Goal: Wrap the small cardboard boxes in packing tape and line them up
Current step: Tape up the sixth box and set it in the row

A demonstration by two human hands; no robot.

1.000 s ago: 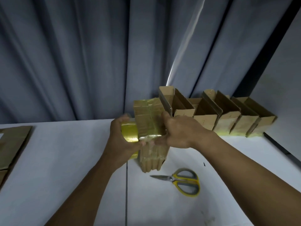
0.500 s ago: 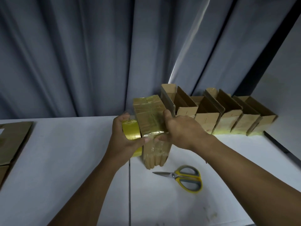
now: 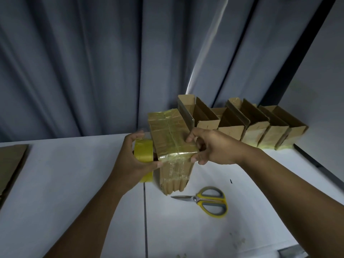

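Note:
A small cardboard box (image 3: 168, 135), covered in shiny yellowish tape, is held above the white table (image 3: 65, 183) at the centre. My left hand (image 3: 134, 161) grips a yellow roll of packing tape (image 3: 143, 150) against the box's left side, thumb on the near edge. My right hand (image 3: 212, 148) holds the box's right side, fingers curled round its near corner. Behind, several open-topped cardboard boxes (image 3: 232, 123) stand in a row along the curtain.
Yellow-handled scissors (image 3: 208, 201) lie on the table just right of centre, blades pointing left. Flat cardboard (image 3: 11, 164) lies at the left edge. A grey curtain (image 3: 93, 62) hangs behind the table. A dark edge (image 3: 316, 164) borders the table on the right.
Both hands stay on the box and roll. My right hand has slid from the box's front face to its right side and near corner.

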